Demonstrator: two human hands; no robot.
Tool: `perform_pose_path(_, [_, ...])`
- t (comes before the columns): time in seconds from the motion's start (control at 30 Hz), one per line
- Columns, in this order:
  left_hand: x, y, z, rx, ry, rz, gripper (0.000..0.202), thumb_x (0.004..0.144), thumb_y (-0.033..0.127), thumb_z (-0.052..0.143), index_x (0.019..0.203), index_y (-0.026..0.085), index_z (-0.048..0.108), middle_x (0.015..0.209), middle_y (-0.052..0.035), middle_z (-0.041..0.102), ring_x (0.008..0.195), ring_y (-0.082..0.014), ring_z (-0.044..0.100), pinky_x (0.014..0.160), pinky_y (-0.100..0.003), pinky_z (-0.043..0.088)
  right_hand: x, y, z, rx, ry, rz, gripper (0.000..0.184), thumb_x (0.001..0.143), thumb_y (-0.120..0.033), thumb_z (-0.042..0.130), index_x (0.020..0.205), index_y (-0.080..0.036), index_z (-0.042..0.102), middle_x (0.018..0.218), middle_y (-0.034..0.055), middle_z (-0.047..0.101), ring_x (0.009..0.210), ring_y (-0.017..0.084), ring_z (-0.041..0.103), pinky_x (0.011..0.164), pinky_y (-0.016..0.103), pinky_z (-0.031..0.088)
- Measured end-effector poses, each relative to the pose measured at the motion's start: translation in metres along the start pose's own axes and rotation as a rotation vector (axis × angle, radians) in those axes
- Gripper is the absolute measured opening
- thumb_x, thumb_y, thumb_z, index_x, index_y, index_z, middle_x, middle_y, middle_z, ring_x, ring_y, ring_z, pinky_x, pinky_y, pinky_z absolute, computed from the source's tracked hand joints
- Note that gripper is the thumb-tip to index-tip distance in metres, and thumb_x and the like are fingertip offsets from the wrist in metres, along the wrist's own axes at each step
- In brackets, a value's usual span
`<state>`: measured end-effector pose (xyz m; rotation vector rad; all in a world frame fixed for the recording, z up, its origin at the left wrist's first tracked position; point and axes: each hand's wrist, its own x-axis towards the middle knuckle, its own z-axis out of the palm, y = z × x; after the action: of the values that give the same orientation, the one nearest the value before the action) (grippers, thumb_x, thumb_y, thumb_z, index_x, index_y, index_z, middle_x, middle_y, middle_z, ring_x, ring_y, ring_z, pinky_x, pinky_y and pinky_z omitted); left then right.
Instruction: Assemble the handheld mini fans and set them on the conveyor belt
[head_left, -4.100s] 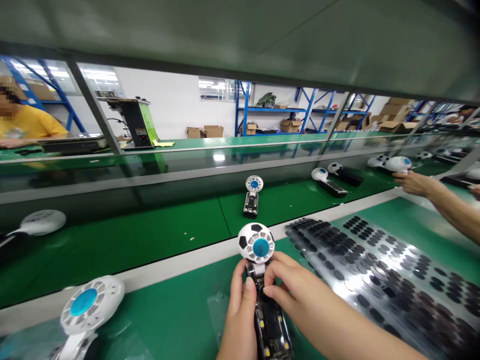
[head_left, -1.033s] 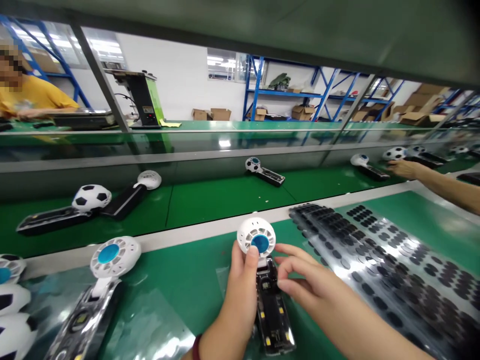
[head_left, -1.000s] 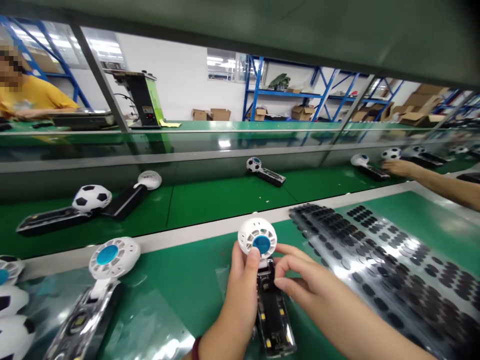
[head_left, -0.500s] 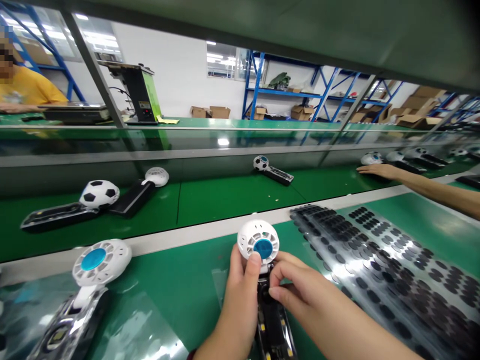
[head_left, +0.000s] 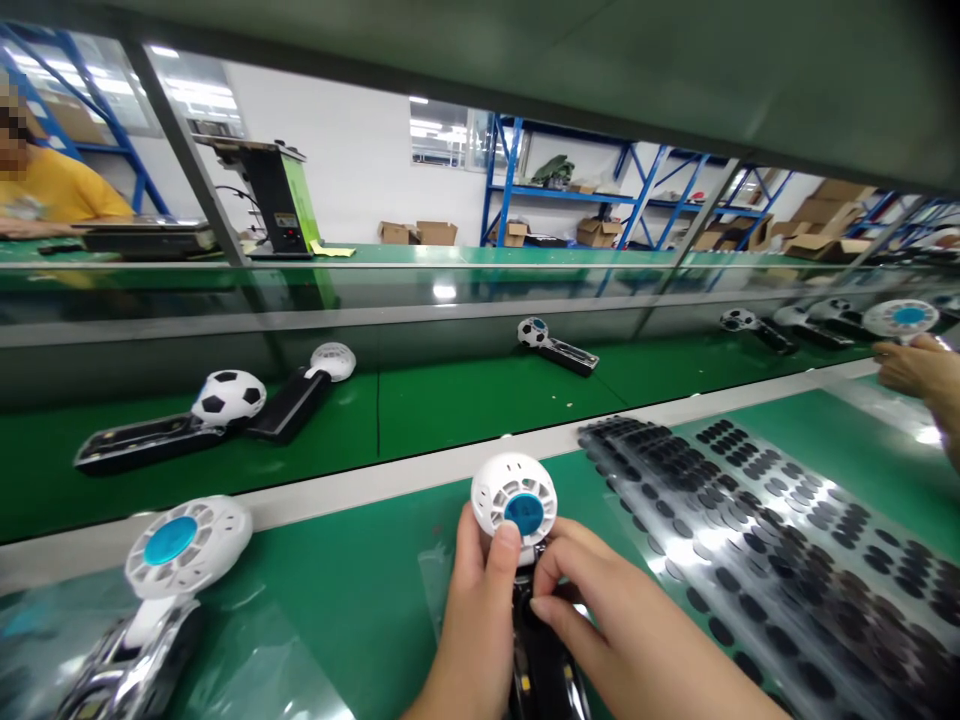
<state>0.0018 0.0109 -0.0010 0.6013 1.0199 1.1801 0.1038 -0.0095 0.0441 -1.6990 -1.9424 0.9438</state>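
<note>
In the head view a handheld fan-like device stands tilted, its white vented round head (head_left: 501,484) with a blue centre facing me. Below the head runs its black body (head_left: 541,665) with small yellow parts. My left hand (head_left: 480,600) is closed round the head's lower part and neck, the thumb resting against the blue centre. My right hand (head_left: 592,590) pinches at the top of the black body, just under the neck. Whatever is between those fingertips is hidden. A similar device (head_left: 176,548) lies to the left on clear plastic film (head_left: 262,655).
Sheets of black round stickers (head_left: 757,540) cover the right of the green table (head_left: 360,560). Beyond a pale rail, a green belt (head_left: 450,410) carries several football-headed devices (head_left: 229,397). At far right a co-worker's hand (head_left: 919,365) holds another device. A person in yellow (head_left: 67,190) sits across.
The devices on the belt have shifted right. The co-worker's hand has moved from the belt to the far right and now holds a device. My hands keep nearly the same pose.
</note>
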Motion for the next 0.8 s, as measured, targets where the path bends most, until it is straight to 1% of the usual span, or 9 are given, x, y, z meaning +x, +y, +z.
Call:
perform_pose_path(0.13, [0.000, 0.000, -0.001, 0.011, 0.005, -0.029, 0.054, 0.069, 0.053, 0.055, 0.112, 0.021, 0.048, 0.110, -0.0070, 0.062, 0.103, -0.0252, 0.055, 0.092, -0.034, 0.035, -0.002, -0.001, 0.001, -0.037, 0.018, -0.015, 0.019, 0.073, -0.005, 0.044, 0.066, -0.022, 0.043, 0.098, 0.0008, 0.054, 0.090, 0.018, 0.052, 0.075, 0.029, 0.045])
perform_pose_path(0.3, [0.001, -0.001, -0.001, 0.007, 0.019, -0.048, 0.052, 0.070, 0.052, 0.055, 0.111, 0.022, 0.048, 0.107, -0.0059, 0.063, 0.105, -0.0248, 0.053, 0.092, -0.033, 0.036, -0.001, 0.005, 0.006, 0.000, 0.040, -0.053, 0.017, 0.076, -0.008, 0.043, 0.071, -0.024, 0.048, 0.109, 0.0009, 0.051, 0.098, 0.017, 0.052, 0.083, 0.031, 0.044])
perform_pose_path(0.37, [0.001, -0.002, -0.001, -0.003, 0.022, -0.042, 0.052, 0.070, 0.053, 0.055, 0.112, 0.022, 0.048, 0.105, -0.0056, 0.064, 0.105, -0.0243, 0.053, 0.092, -0.033, 0.036, -0.002, 0.011, 0.010, 0.053, 0.074, -0.036, 0.020, 0.075, -0.010, 0.043, 0.085, -0.026, 0.050, 0.117, 0.0018, 0.047, 0.105, 0.018, 0.049, 0.087, 0.032, 0.043])
perform_pose_path(0.4, [0.001, -0.002, -0.001, -0.010, 0.020, -0.042, 0.052, 0.069, 0.053, 0.055, 0.111, 0.022, 0.048, 0.105, -0.0055, 0.064, 0.105, -0.0242, 0.054, 0.091, -0.033, 0.037, -0.003, 0.015, 0.012, 0.092, 0.093, -0.006, 0.025, 0.076, -0.013, 0.043, 0.096, -0.027, 0.048, 0.120, 0.0032, 0.045, 0.107, 0.018, 0.048, 0.088, 0.033, 0.043])
perform_pose_path(0.47, [0.000, -0.001, 0.000, -0.023, 0.005, -0.053, 0.052, 0.069, 0.054, 0.055, 0.110, 0.022, 0.049, 0.103, -0.0059, 0.065, 0.104, -0.0247, 0.054, 0.089, -0.033, 0.038, -0.005, 0.022, 0.019, 0.168, 0.104, 0.073, 0.041, 0.076, -0.018, 0.043, 0.116, -0.025, 0.037, 0.122, 0.0067, 0.045, 0.109, 0.018, 0.048, 0.089, 0.034, 0.043])
perform_pose_path(0.53, [-0.001, 0.000, 0.000, -0.027, -0.010, -0.077, 0.052, 0.069, 0.054, 0.054, 0.110, 0.022, 0.049, 0.103, -0.0065, 0.064, 0.102, -0.0253, 0.055, 0.087, -0.033, 0.040, -0.006, 0.028, 0.028, 0.204, 0.113, 0.115, 0.050, 0.076, -0.023, 0.043, 0.125, -0.022, 0.029, 0.123, 0.0086, 0.047, 0.113, 0.019, 0.046, 0.094, 0.036, 0.038])
perform_pose_path(0.63, [-0.002, 0.000, -0.002, 0.001, -0.004, -0.100, 0.053, 0.070, 0.055, 0.053, 0.111, 0.022, 0.048, 0.107, -0.0064, 0.063, 0.101, -0.0249, 0.055, 0.086, -0.033, 0.040, -0.008, 0.030, 0.043, 0.241, 0.175, 0.122, 0.054, 0.076, -0.027, 0.040, 0.128, -0.020, 0.030, 0.127, 0.0090, 0.044, 0.119, 0.020, 0.039, 0.099, 0.035, 0.033])
perform_pose_path(0.73, [-0.003, -0.004, -0.003, -0.005, -0.002, -0.030, 0.058, 0.069, 0.059, 0.051, 0.111, 0.020, 0.047, 0.112, -0.0076, 0.060, 0.104, -0.0242, 0.052, 0.090, -0.032, 0.037, -0.010, 0.028, 0.053, 0.332, 0.245, 0.169, 0.052, 0.077, -0.032, 0.037, 0.127, -0.018, 0.032, 0.129, 0.0105, 0.042, 0.120, 0.019, 0.039, 0.098, 0.032, 0.033])
perform_pose_path(0.8, [-0.003, -0.007, -0.003, -0.036, -0.017, 0.009, 0.062, 0.068, 0.061, 0.050, 0.111, 0.018, 0.047, 0.116, -0.0090, 0.057, 0.109, -0.0240, 0.049, 0.094, -0.031, 0.033, -0.012, 0.030, 0.053, 0.395, 0.236, 0.179, 0.049, 0.078, -0.035, 0.038, 0.124, -0.019, 0.033, 0.129, 0.0103, 0.043, 0.119, 0.020, 0.040, 0.098, 0.031, 0.032])
